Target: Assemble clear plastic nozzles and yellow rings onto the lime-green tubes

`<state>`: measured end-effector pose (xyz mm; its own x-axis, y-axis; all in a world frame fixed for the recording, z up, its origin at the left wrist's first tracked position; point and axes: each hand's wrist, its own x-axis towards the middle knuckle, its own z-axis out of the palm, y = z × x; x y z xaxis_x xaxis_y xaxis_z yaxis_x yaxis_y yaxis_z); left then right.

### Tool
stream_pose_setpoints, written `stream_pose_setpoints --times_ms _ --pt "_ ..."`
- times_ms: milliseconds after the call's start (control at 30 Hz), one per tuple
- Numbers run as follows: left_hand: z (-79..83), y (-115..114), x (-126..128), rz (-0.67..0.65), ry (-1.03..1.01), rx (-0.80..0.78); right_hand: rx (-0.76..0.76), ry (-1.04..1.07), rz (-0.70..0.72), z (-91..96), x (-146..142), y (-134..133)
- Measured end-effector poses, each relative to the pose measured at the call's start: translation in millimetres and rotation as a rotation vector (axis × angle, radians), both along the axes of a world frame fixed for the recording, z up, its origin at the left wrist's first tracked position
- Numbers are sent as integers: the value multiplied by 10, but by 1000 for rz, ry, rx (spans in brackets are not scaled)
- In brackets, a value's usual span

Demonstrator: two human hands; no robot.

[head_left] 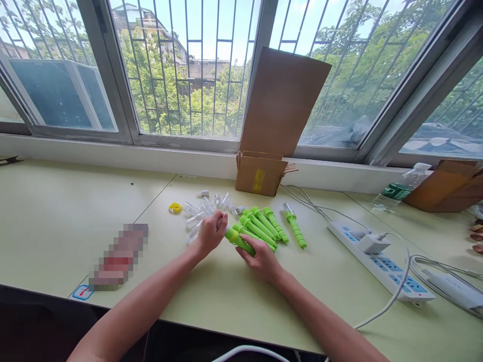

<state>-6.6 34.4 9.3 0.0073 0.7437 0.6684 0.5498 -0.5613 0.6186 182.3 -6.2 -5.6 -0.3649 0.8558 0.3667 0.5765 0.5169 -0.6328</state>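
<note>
Right hand (260,260) grips green tube (240,241); left hand (210,232) at its cap (clear vial).

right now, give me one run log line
left hand: at cap end of green plastic tube, hold unclear | right hand: grips tube | beside: row of green tubes

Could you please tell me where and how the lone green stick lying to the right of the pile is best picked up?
I would pinch the lone green stick across its ribbed shaft at mid-length, coming from above: it lies flat, apart from the pile, with both long sides free.
</note>
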Motion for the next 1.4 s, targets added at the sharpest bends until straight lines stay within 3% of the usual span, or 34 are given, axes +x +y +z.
stream_pose_setpoints --times_ms 400,533,633,733,933,1100,1400 --pt "47 -76 2 -209 -216 45 56 54 -43 52 -17 -38" --pt "21 -51 -50 -137 -183 70 73 101 -65 84 -21 -57" --pt "44 -27 -76 28 -22 93 100 157 -66 97 -20 -64" --pt "110 -24 -70 208 307 87 157 198 -83 91 -15 -55" --pt "219 -143 -2 329 762 -46 229 226 -91 68 -9 -19" --pt "200 -216 21 435 861 -170 234 217 -87 53 -3 -18" --pt "208 -242 5 461 950 -290 235 203 -103 36 4 -5"
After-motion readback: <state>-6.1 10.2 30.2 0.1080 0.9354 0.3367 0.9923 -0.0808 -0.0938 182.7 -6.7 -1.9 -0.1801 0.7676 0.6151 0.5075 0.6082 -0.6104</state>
